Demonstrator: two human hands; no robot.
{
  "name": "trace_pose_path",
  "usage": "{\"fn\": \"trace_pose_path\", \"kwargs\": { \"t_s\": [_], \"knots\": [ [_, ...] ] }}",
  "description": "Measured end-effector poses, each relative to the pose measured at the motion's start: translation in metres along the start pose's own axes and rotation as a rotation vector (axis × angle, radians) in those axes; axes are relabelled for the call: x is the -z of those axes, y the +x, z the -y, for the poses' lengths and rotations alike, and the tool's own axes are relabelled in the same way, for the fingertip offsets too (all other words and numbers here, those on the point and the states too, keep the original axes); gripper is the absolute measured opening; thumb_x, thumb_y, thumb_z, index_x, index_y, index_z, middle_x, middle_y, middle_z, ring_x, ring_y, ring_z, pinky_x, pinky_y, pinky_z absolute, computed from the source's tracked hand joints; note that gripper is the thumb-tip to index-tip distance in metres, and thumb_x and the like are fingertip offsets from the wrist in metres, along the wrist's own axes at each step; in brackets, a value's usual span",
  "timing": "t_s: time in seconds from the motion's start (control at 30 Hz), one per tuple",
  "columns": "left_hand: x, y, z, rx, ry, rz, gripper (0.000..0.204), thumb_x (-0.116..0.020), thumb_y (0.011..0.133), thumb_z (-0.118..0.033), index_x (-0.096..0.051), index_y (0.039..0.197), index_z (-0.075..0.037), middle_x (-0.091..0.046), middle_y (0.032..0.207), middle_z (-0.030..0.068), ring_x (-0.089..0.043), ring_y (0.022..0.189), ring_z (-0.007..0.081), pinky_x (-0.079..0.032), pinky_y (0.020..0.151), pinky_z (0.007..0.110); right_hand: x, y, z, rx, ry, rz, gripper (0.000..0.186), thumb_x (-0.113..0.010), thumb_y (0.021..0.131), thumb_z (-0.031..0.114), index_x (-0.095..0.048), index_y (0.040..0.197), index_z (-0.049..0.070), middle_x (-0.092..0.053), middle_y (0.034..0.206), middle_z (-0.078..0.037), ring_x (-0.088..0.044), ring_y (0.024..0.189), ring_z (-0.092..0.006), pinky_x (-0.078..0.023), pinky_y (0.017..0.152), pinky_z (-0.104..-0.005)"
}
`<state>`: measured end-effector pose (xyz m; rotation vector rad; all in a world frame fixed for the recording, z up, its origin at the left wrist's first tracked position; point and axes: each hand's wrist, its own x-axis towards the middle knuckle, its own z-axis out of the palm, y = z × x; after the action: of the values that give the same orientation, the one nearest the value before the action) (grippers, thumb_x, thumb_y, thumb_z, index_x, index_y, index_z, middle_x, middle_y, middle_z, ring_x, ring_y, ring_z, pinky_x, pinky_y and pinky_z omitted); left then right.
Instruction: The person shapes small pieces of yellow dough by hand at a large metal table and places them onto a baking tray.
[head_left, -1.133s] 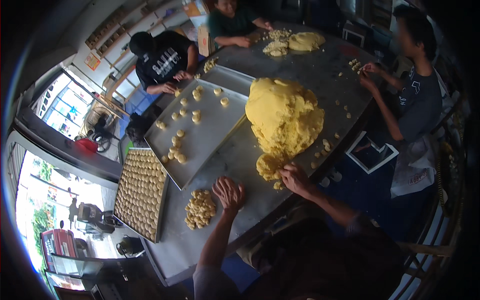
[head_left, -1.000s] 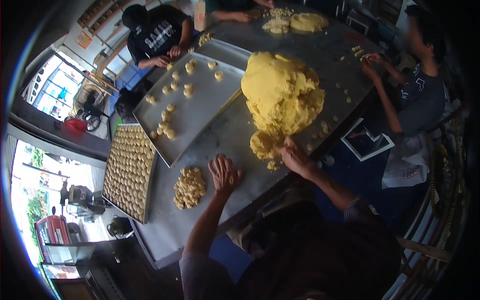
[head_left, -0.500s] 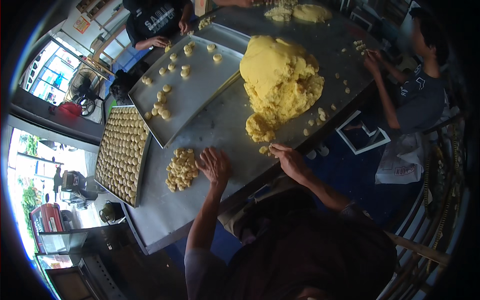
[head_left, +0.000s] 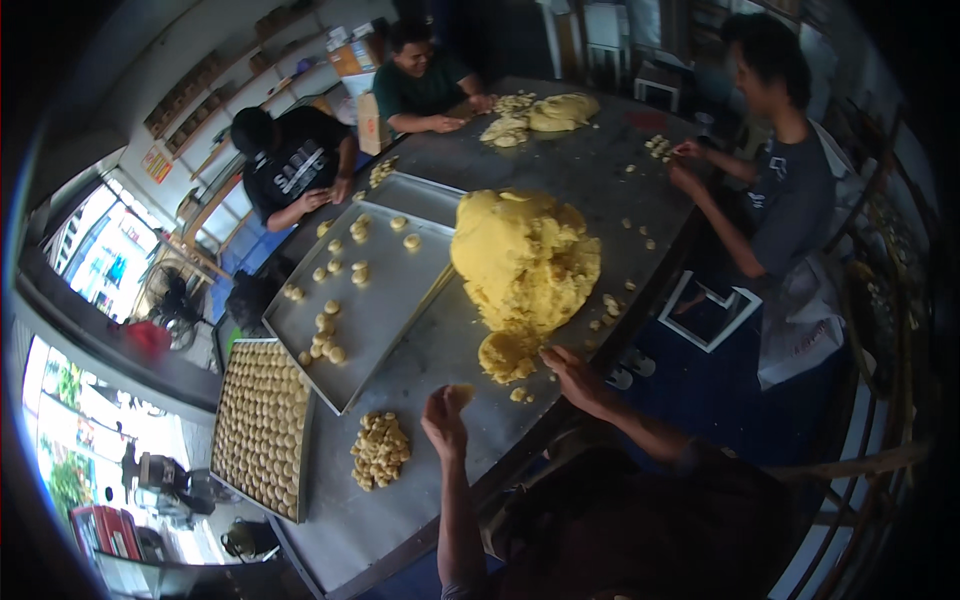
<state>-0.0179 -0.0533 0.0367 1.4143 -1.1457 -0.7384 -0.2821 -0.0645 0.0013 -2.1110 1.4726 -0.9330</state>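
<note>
A small flat piece of yellow dough shows at the fingertips of my left hand, which is closed on it above the metal table. My right hand is at the table's near edge, fingers pinched together beside the crumbly near end of a big yellow dough mound. Whether anything sits in that pinch is too small to tell. A few dough bits lie just below it. Left of my left hand is a heap of small dough pieces.
A tray with scattered dough rounds lies beyond the heap. Further left, another tray is filled with rows of rounds. Three people work around the table; one person is at the right. More dough lies at the far end.
My left hand has come off the table beside the heap and now holds a dough piece. My right hand has moved closer to the mound's near end. The view has tilted upward.
</note>
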Motion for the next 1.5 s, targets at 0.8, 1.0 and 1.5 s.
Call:
{"fn": "trace_pose_path", "kwargs": {
  "t_s": [0.8, 1.0, 1.5],
  "knots": [
    [-0.012, -0.033, -0.009, 0.057, 0.416, 0.258, 0.013, -0.068, 0.082, -0.011, -0.065, 0.082, 0.002, -0.065, 0.056, 0.0081, -0.066, 0.049, 0.0164, -0.051, 0.046, 0.031, -0.052, 0.03, 0.091, 0.44, 0.337, 0.119, 0.029, -0.061, 0.08, 0.0, -0.069, 0.108, 0.004, -0.065, 0.108, -0.018, -0.064, 0.094, -0.0324, -0.051, 0.083, -0.0375],
    [-0.012, -0.047, -0.006, 0.039, 0.564, 0.179, 0.019, -0.071, 0.075, -0.01, -0.061, 0.086, 0.001, -0.066, 0.061, 0.0123, -0.069, 0.06, 0.0218, -0.052, 0.055, 0.036, -0.053, 0.022, 0.103, 0.241, 0.185, 0.405, 0.021, -0.06, 0.08, 0.001, -0.069, 0.099, 0.002, -0.065, 0.102, -0.016, -0.064, 0.093, -0.0306, -0.051, 0.082, -0.0386],
    [0.014, -0.056, 0.01, -0.192, 0.663, 0.25, 0.027, -0.078, 0.079, -0.024, -0.068, 0.093, -0.004, -0.069, 0.078, 0.0113, -0.067, 0.072, 0.0189, -0.052, 0.068, 0.033, -0.061, 0.046, 0.094, 0.247, 0.298, 0.526, 0.055, -0.073, 0.077, 0.019, -0.06, 0.129, 0.009, -0.063, 0.107, -0.015, -0.063, 0.092, -0.0297, -0.05, 0.079, -0.0356]
  ]
}}
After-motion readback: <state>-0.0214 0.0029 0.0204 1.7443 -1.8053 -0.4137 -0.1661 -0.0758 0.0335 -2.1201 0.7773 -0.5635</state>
